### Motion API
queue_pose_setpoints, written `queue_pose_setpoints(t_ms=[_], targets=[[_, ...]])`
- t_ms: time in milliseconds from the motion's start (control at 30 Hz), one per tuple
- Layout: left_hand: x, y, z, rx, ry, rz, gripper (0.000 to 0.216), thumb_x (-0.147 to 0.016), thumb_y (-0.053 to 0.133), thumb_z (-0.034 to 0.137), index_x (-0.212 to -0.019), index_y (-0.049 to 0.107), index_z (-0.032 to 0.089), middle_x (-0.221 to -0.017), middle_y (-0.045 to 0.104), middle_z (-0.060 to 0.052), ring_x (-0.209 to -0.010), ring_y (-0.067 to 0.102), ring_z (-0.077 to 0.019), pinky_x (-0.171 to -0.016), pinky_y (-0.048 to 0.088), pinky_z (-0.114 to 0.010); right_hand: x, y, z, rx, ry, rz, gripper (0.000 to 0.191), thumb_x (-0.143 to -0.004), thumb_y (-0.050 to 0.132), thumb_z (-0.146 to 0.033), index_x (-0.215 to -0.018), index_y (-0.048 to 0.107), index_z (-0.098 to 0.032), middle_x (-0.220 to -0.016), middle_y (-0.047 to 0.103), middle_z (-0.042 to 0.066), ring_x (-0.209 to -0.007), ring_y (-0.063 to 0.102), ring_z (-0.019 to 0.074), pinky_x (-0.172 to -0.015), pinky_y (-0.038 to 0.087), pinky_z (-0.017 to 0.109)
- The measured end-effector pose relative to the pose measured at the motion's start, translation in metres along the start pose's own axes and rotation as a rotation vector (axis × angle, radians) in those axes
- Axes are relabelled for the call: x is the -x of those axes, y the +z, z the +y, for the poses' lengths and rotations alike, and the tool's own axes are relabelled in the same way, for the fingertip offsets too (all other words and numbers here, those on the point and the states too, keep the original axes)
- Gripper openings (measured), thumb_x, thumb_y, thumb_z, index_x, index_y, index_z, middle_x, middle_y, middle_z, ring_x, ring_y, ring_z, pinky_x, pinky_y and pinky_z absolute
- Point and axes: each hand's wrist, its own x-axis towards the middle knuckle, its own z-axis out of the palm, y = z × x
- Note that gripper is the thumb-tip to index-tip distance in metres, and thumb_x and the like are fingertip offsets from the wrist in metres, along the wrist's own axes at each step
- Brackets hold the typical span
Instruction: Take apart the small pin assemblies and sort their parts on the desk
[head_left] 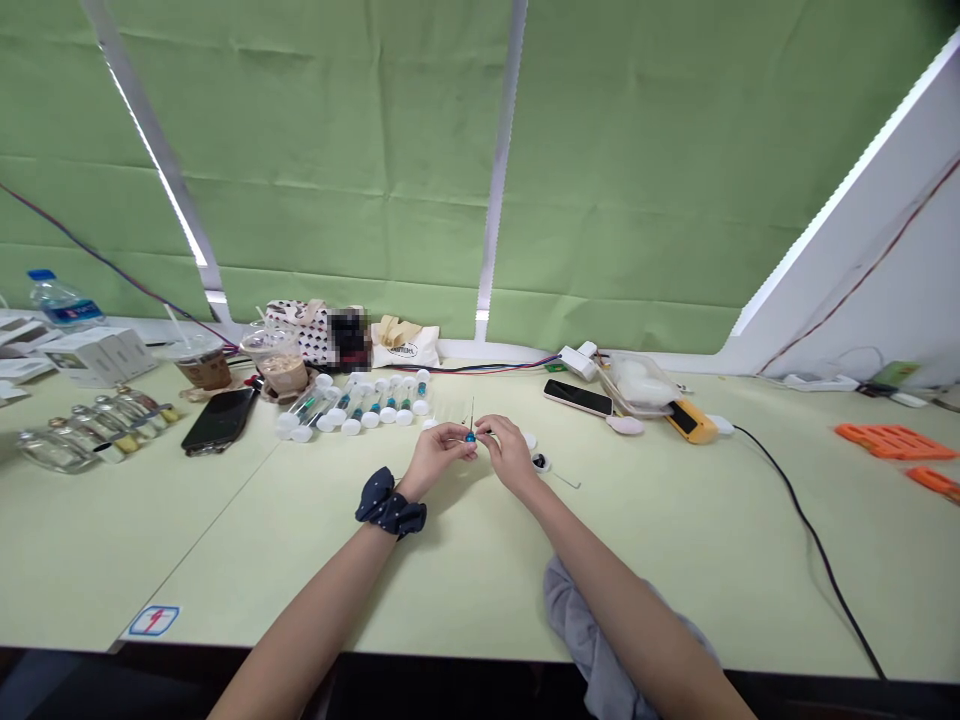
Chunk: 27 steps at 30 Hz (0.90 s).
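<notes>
My left hand (pixel 437 458), with a dark dotted scrunchie (pixel 390 504) at the wrist, pinches a small blue bead-like piece (pixel 470 437). A thin dark needle-like rod (pixel 472 408) stands upright from it. From the other side my right hand (pixel 507 452) has its fingers pressed together close beside the blue piece; what they hold is too small to make out. Just right of that hand lie a small white round cap with dark bits (pixel 541 462) and a thin bent metal tool (pixel 568 481). Behind the hands are several clear tubes with white caps (pixel 367 405), with blue and green pieces inside.
At the left are glass bottles (pixel 112 425), a black phone (pixel 219 420) and two drink cups, one with light brown drink (pixel 285 370). Another phone (pixel 577 397), a plastic container (pixel 639 382) and a yellow device (pixel 694 422) with a black cable (pixel 799 530) lie right. Grey cloth (pixel 592 640) hangs over the front edge.
</notes>
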Motion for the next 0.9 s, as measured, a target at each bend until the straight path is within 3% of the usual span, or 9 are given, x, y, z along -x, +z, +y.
queue_pose_setpoints(t_ms=[333,667,900], targets=[[0.002,-0.001,0.008,0.038,-0.064,-0.024,0.036,-0.065,0.073,0.035,-0.087,0.061,0.01,-0.07,0.066,-0.004,-0.061,0.063,-0.0137,-0.063,0.052,-0.028,0.002,0.001,0.01,-0.013,0.012,0.034,0.012,-0.085,0.049,-0.024,-0.076,0.056,-0.02,-0.08,0.056,0.004,-0.072,0.054,0.0154,-0.066,0.043,0.027],[0.001,-0.004,0.003,0.053,-0.127,-0.029,0.042,-0.061,0.075,0.04,-0.089,0.062,0.011,-0.078,0.068,-0.006,-0.063,0.063,-0.0137,-0.067,0.051,-0.03,-0.001,-0.001,0.005,-0.002,-0.045,-0.144,0.022,-0.087,0.036,-0.015,-0.087,0.057,-0.021,-0.087,0.055,0.006,-0.08,0.054,0.0167,-0.072,0.044,0.029],[0.003,-0.002,0.008,0.051,-0.137,-0.043,0.039,-0.063,0.073,0.041,-0.085,0.065,0.011,-0.079,0.068,-0.007,-0.064,0.062,-0.013,-0.065,0.05,-0.027,0.002,-0.005,0.004,0.229,0.017,-0.147,0.019,-0.09,0.04,-0.024,-0.087,0.059,-0.025,-0.085,0.06,0.003,-0.075,0.057,0.0152,-0.067,0.039,0.024]])
